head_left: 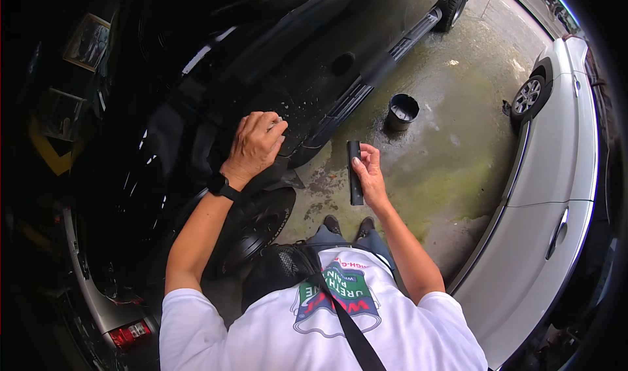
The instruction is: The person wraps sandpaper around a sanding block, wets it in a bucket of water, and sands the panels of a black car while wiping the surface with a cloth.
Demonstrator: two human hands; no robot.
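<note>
My left hand [254, 143], with a dark watch on its wrist, is closed with curled fingers at the side of the black car [261, 76]. A small pale bit shows between its fingertips, too small to name. White specks and drops dot the dark panel beside the fingers. In my right hand [370, 175] is a long black block [354, 173], gripped between thumb and fingers and held upright over the wet floor, away from the car.
A black bucket [402, 112] stands on the wet concrete floor [451, 142]. A white car [556, 168] lines the right side. Below my left arm is the black car's wheel [255, 233]. Another vehicle's red tail light [130, 334] shows at lower left.
</note>
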